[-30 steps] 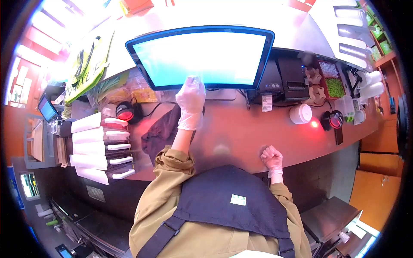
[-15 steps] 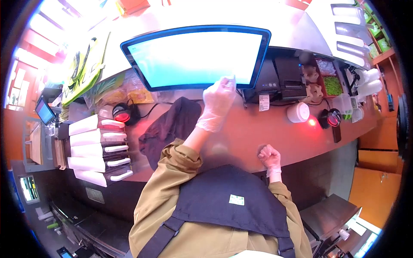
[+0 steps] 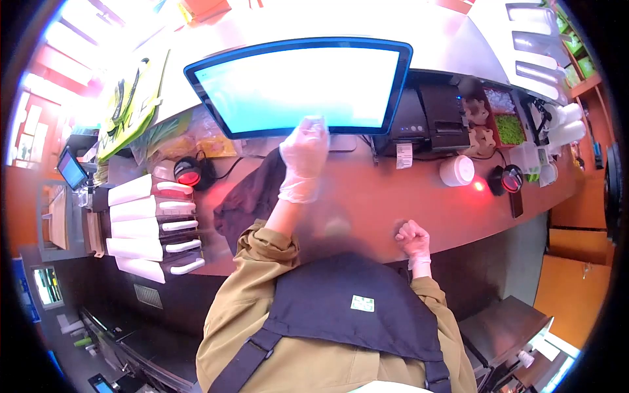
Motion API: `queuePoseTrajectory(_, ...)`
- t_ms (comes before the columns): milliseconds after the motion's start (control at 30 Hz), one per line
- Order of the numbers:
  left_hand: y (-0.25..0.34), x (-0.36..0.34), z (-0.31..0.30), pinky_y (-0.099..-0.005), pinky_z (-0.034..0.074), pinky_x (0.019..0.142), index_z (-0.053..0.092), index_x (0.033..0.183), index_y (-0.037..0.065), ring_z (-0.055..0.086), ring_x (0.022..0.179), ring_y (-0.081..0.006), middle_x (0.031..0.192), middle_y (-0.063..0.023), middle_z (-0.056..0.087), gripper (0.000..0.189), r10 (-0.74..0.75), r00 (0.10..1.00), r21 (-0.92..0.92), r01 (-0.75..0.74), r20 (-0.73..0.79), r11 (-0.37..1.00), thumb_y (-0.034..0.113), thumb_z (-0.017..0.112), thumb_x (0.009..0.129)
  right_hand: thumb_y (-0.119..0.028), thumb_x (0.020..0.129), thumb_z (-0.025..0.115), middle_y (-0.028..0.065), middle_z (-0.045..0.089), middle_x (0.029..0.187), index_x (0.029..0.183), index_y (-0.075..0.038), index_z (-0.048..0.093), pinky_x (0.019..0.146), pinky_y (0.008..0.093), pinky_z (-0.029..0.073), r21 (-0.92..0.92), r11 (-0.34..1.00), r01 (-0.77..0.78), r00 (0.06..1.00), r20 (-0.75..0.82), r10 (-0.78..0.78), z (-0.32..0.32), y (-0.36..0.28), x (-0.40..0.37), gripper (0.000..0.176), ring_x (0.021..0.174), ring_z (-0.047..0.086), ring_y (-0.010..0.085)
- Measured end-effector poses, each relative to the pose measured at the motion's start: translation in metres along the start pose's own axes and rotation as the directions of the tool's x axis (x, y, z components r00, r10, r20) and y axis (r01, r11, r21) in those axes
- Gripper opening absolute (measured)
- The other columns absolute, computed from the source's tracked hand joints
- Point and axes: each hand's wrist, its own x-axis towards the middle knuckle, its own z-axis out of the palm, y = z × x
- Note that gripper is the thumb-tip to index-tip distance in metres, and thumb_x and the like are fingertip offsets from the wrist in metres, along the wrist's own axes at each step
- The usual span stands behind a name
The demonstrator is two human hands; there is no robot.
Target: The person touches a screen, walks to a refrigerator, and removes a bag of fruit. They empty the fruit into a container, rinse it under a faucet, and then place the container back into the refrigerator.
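Note:
My left hand (image 3: 304, 154), in a clear glove, is held up with curled fingers over the lower edge of a large touchscreen (image 3: 301, 85). Its fingertips overlap the bright display, and nothing shows in its grip. The screen is mostly washed-out white and pale blue. Lower right, my right hand (image 3: 413, 240), gloved too, makes a fist near the front edge of the brown counter (image 3: 373, 190). No object shows in that fist. A dark crumpled cloth (image 3: 252, 196) lies beneath and left of my left forearm.
Black printers (image 3: 445, 118) stand right of the screen, a paper slip (image 3: 403, 156) hanging in front. A white cup (image 3: 457, 170) sits beside a red-lit scanner (image 3: 504, 180). At left are another scanner (image 3: 189, 172), a rack of white sleeves (image 3: 134, 219) and a yellow-green bag (image 3: 134, 108).
My left hand has moved left along the lower part of the touchscreen. My right fist has stayed in its place near the counter's edge.

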Motion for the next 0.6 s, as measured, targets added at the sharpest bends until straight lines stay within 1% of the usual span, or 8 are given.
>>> queuePoseTrajectory(33,-0.012,-0.001,-0.004,-0.0317,0.048,0.049,0.069,0.095,0.014,0.06,0.057,-0.0219,0.084,-0.0009,0.063,0.02,-0.045,0.998,-0.045,0.043,-0.037,0.998,0.011,0.063,0.076,-0.015,0.074,0.053,-0.0002,0.033,0.06,0.06,-0.011,0.037,0.062,0.029,0.03,0.01,1.0,0.002,1.0,-0.005,-0.002,0.0,0.0,0.001,0.021,0.058,0.033,0.0137)
queuePoseTrajectory(100,-0.036,-0.004,-0.006,-0.0315,0.048,0.051,0.069,0.095,0.012,0.061,0.058,-0.0224,0.083,-0.0025,0.063,0.019,-0.123,0.988,-0.071,0.117,-0.089,0.991,0.01,0.062,0.078,-0.014,0.073,0.053,-0.0001,0.033,0.06,0.061,-0.011,0.038,0.063,0.0289,0.031,0.03,0.999,0.01,1.0,-0.013,-0.01,0.0,0.001,0.001,0.02,0.059,0.034,0.0138)
queuePoseTrajectory(133,-0.045,-0.003,-0.006,-0.0321,0.047,0.05,0.065,0.084,0.011,0.06,0.059,-0.0222,0.083,-0.002,0.062,0.007,-0.12,0.977,-0.046,0.114,-0.177,0.992,0.01,0.063,0.078,-0.013,0.073,0.052,0.0,0.033,0.06,0.061,-0.011,0.038,0.063,0.0295,0.031,0.04,0.999,0.007,0.999,-0.038,-0.005,0.001,0.0,0.0,0.018,0.059,0.035,0.0141)
queuePoseTrajectory(233,-0.06,-0.003,-0.01,-0.0302,0.048,0.052,0.069,0.094,0.009,0.061,0.059,-0.0228,0.082,-0.0046,0.063,0.016,-0.208,0.964,-0.032,0.206,-0.165,0.978,0.009,0.061,0.08,-0.014,0.073,0.052,0.0001,0.033,0.06,0.062,-0.01,0.038,0.063,0.0303,0.032,0.067,0.998,-0.007,0.999,-0.035,0.009,0.0,0.0,-0.001,0.018,0.059,0.035,0.0144)
queuePoseTrajectory(267,-0.065,-0.004,-0.006,-0.0299,0.048,0.052,0.069,0.094,0.008,0.061,0.058,-0.0222,0.081,-0.005,0.063,0.015,-0.187,0.963,-0.034,0.184,-0.192,0.982,0.01,0.062,0.08,-0.014,0.073,0.052,0.0,0.033,0.06,0.062,-0.01,0.038,0.064,0.0306,0.033,0.053,0.999,-0.008,1.0,-0.027,0.01,0.0,-0.001,0.0,0.018,0.059,0.035,0.0145)
queuePoseTrajectory(367,-0.066,-0.001,-0.003,-0.0302,0.048,0.052,0.068,0.09,0.007,0.061,0.058,-0.0225,0.081,-0.0055,0.063,0.011,-0.2,0.964,-0.037,0.197,-0.173,0.98,0.009,0.062,0.08,-0.014,0.073,0.053,-0.0001,0.033,0.061,0.062,-0.01,0.038,0.065,0.0313,0.034,0.026,1.0,-0.004,1.0,-0.018,0.005,-0.002,-0.001,0.0,0.019,0.059,0.035,0.0146)
queuePoseTrajectory(467,-0.064,0.004,0.001,-0.0319,0.047,0.048,0.065,0.078,0.008,0.06,0.056,-0.0234,0.081,-0.0038,0.063,0.005,-0.194,0.953,-0.056,0.186,-0.234,0.981,0.011,0.062,0.08,-0.013,0.073,0.053,-0.0002,0.033,0.061,0.062,-0.01,0.038,0.066,0.0319,0.035,0.04,0.999,0.008,1.0,-0.025,-0.007,-0.002,0.0,0.0,0.018,0.059,0.036,0.0148)
queuePoseTrajectory(600,-0.059,-0.006,0.002,-0.0316,0.047,0.048,0.066,0.079,0.008,0.06,0.056,-0.0229,0.08,-0.0031,0.062,0.005,-0.169,0.969,0.002,0.172,-0.182,0.985,0.011,0.062,0.08,-0.013,0.073,0.054,0.0001,0.034,0.062,0.063,-0.01,0.04,0.067,0.0323,0.036,0.1,0.995,-0.002,1.0,-0.005,0.002,0.0,0.001,-0.001,0.017,0.059,0.037,0.015)
